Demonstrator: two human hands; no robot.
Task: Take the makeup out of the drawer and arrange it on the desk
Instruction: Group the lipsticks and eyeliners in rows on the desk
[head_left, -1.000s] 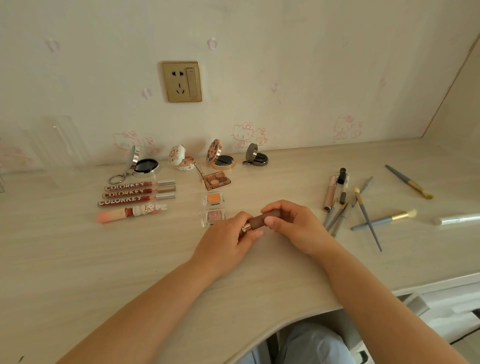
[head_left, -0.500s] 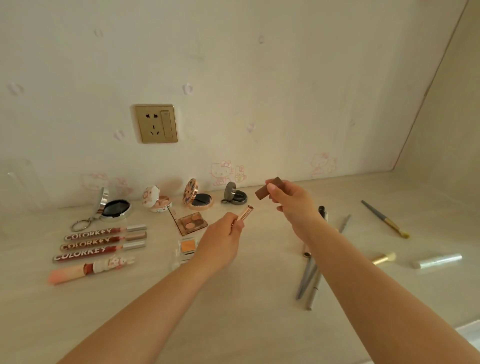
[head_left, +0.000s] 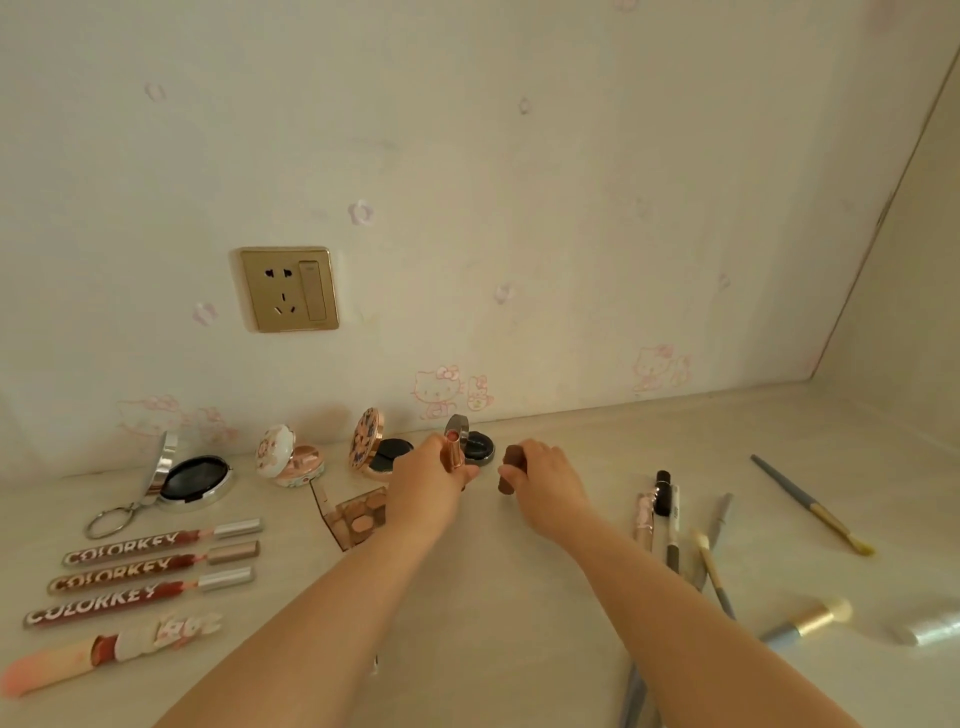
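My left hand (head_left: 426, 483) grips an uncapped rose-gold lipstick (head_left: 452, 451), held upright near the back of the desk (head_left: 519, 597). Just right of it my right hand (head_left: 545, 480) pinches the brown lipstick cap (head_left: 511, 467), its lower end close to the desk surface. Behind both hands stands a small dark open compact (head_left: 475, 447). Left of that are a patterned open compact (head_left: 376, 447), a white floral compact (head_left: 288, 457) and a silver compact with a key ring (head_left: 192, 475). An eyeshadow palette (head_left: 358, 517) lies partly under my left wrist.
Three Colorkey lip glosses (head_left: 150, 566) and a pink tube (head_left: 104, 649) lie in a row at the left. Brushes and pencils (head_left: 691, 540) lie scattered at the right, with a blue-handled brush (head_left: 810, 506) and a silver tube (head_left: 930, 629) farther out. A wall socket (head_left: 288, 288) is above.
Both hands pulled the cap off the lipstick, then carried the two parts forward toward the back of the desk. The view tilted upward.
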